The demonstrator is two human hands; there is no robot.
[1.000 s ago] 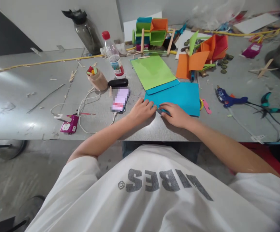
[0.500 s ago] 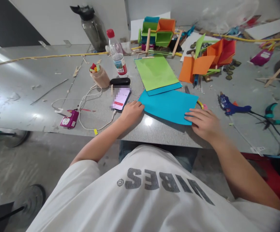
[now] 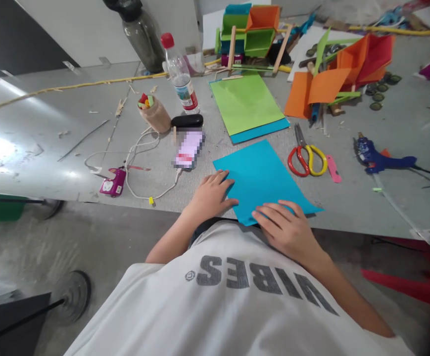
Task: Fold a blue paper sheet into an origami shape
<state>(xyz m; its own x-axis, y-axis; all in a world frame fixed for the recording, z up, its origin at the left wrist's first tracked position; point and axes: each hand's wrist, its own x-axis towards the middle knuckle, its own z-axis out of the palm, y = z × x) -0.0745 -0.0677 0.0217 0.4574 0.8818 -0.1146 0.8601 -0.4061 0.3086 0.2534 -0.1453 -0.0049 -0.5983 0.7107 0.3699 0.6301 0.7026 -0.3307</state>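
Observation:
A blue sheet of paper [image 3: 261, 173] lies at the table's front edge, turned so that one corner points to the right. My left hand [image 3: 211, 195] rests on its left edge, fingers stretched out and thumb apart. Over the near edge of the sheet lies my right hand [image 3: 283, 227], its fingers extended across the paper; its thumb is hidden. Just beyond the sheet is a stack with green paper [image 3: 248, 104] on top and blue showing beneath. Scissors [image 3: 306, 157] with one red and one yellow handle lie to the right, beside a pink strip [image 3: 334, 168].
A phone [image 3: 189, 148] on a white cable, a black case [image 3: 187, 121], a water bottle [image 3: 185, 84] and a jar [image 3: 154, 113] stand left of the stack. Paper-and-stick models [image 3: 255, 32] sit at the back. A blue glue gun [image 3: 380, 157] lies right.
The blue sheet has turned and come nearer the table edge. My right hand has moved left and closer to my body, uncovering the scissors and the pink strip. The view has shifted slightly.

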